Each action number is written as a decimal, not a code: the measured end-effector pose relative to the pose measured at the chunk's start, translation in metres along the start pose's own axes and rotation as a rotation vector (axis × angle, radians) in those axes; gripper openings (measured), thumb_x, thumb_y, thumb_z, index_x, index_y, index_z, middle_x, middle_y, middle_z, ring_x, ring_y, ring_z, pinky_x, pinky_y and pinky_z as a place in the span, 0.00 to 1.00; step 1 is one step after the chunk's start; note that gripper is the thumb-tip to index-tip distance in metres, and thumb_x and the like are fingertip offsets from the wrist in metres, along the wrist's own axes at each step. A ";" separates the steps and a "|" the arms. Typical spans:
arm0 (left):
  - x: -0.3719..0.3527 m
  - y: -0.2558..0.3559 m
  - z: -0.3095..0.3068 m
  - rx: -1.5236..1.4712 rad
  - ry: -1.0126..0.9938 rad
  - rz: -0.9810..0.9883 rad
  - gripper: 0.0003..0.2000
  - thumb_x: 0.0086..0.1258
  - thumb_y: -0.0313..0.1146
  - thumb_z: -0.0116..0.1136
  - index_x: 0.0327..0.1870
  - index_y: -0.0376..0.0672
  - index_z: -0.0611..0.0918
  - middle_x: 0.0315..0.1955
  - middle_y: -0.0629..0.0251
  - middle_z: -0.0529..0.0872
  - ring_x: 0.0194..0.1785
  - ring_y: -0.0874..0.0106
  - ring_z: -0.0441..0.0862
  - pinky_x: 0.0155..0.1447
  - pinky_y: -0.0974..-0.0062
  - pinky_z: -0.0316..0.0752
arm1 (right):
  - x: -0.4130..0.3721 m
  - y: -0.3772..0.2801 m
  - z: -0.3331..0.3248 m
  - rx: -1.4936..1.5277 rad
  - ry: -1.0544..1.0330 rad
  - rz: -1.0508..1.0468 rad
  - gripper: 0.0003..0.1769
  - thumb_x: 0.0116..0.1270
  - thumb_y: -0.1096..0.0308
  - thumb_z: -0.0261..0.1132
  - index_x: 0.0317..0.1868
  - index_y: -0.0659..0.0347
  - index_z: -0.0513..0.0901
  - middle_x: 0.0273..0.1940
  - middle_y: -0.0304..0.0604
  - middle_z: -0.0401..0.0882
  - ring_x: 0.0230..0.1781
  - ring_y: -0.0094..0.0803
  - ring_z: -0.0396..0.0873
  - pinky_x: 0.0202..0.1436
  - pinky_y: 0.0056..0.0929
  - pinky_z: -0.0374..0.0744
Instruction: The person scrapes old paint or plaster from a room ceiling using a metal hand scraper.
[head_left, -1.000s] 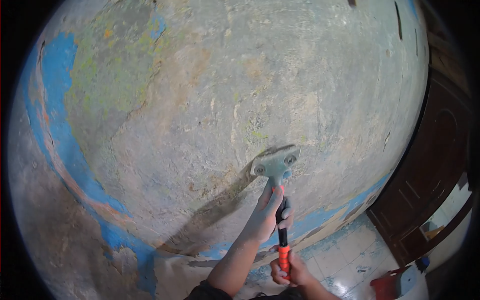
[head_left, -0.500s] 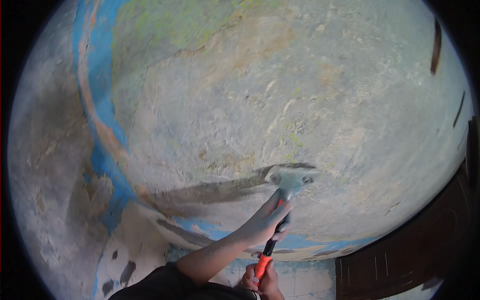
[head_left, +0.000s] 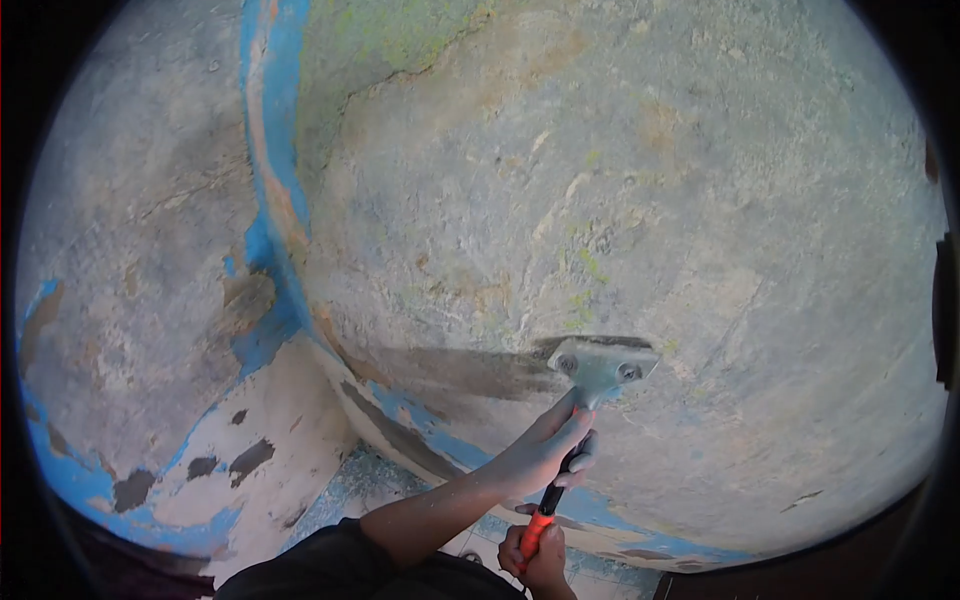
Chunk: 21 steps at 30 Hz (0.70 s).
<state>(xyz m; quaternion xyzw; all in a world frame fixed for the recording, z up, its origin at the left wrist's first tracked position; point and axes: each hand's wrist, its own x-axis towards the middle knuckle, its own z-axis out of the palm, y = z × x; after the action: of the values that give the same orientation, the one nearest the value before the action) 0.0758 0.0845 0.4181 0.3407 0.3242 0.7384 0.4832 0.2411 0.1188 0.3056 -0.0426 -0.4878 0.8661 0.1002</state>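
A long-handled wall scraper (head_left: 603,368) has its wide metal head, fixed with two bolts, against the patchy wall (head_left: 450,220). My left hand (head_left: 555,443) is wrapped round the shaft just below the head, its fingers pale with dust. Lower down, my right hand (head_left: 537,556) grips the orange and black handle near its end. The blade's edge is hard to make out against a dark shadow. Around the head the wall is bare grey, with flecks of green and rough ridges above it.
Blue and peach paint (head_left: 268,150) runs down the wall corner at left. Peeling patches (head_left: 250,458) show low on the left wall. Below lies a tiled floor (head_left: 370,490) with blue debris. A dark object (head_left: 943,310) stands at the right edge.
My view has turned left and down, showing more of the left wall and floor. The scraper head sits slightly lower and further right in view. Both hands keep their grip.
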 end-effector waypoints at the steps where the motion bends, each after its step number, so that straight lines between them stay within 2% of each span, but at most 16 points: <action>1: 0.001 0.003 0.003 0.007 0.017 0.012 0.22 0.81 0.53 0.34 0.71 0.59 0.56 0.22 0.72 0.69 0.17 0.81 0.63 0.25 0.81 0.63 | 0.000 -0.005 -0.001 0.016 -0.005 0.033 0.34 0.74 0.36 0.44 0.63 0.57 0.63 0.15 0.41 0.60 0.07 0.28 0.58 0.12 0.28 0.58; 4: 0.002 0.006 0.011 0.011 0.064 0.050 0.22 0.81 0.53 0.34 0.70 0.58 0.57 0.22 0.72 0.69 0.17 0.82 0.63 0.25 0.81 0.63 | 0.002 -0.021 0.000 -0.004 -0.009 0.065 0.35 0.75 0.36 0.43 0.61 0.62 0.64 0.16 0.40 0.62 0.10 0.27 0.61 0.16 0.27 0.63; 7: -0.001 0.001 0.015 0.011 0.105 0.114 0.22 0.81 0.53 0.35 0.71 0.58 0.57 0.21 0.72 0.70 0.16 0.82 0.62 0.24 0.81 0.63 | 0.003 -0.019 -0.003 -0.119 -0.010 0.030 0.35 0.74 0.34 0.43 0.61 0.59 0.64 0.15 0.40 0.61 0.08 0.28 0.59 0.14 0.27 0.61; 10: -0.004 -0.016 0.015 0.001 0.193 0.156 0.24 0.81 0.50 0.38 0.73 0.53 0.58 0.20 0.73 0.68 0.17 0.81 0.63 0.25 0.81 0.63 | 0.001 -0.020 -0.007 -0.160 -0.018 0.042 0.35 0.74 0.34 0.43 0.61 0.58 0.64 0.15 0.40 0.60 0.07 0.28 0.59 0.13 0.27 0.60; 13: -0.003 -0.019 0.021 0.031 0.219 0.191 0.22 0.81 0.53 0.35 0.71 0.58 0.58 0.20 0.74 0.69 0.15 0.83 0.61 0.24 0.81 0.63 | 0.001 -0.020 -0.018 -0.173 -0.044 0.057 0.35 0.74 0.34 0.41 0.61 0.58 0.64 0.15 0.40 0.60 0.07 0.28 0.59 0.13 0.27 0.60; 19: 0.002 -0.019 0.023 0.038 0.245 0.233 0.19 0.82 0.52 0.34 0.67 0.57 0.62 0.20 0.74 0.69 0.16 0.83 0.62 0.25 0.81 0.63 | 0.000 -0.032 -0.019 -0.216 -0.057 0.052 0.32 0.76 0.37 0.40 0.61 0.58 0.64 0.15 0.39 0.60 0.08 0.28 0.60 0.13 0.26 0.60; 21: 0.001 -0.026 0.020 -0.025 0.259 0.232 0.20 0.82 0.50 0.36 0.68 0.53 0.62 0.20 0.74 0.69 0.16 0.82 0.62 0.25 0.81 0.63 | 0.001 -0.029 -0.027 -0.226 -0.058 0.041 0.31 0.77 0.38 0.40 0.61 0.58 0.64 0.15 0.39 0.60 0.08 0.27 0.61 0.13 0.26 0.60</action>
<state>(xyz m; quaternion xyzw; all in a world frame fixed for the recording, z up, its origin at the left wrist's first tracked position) 0.1049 0.0966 0.4081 0.2720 0.3327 0.8311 0.3532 0.2482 0.1559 0.3160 -0.0386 -0.5841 0.8083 0.0631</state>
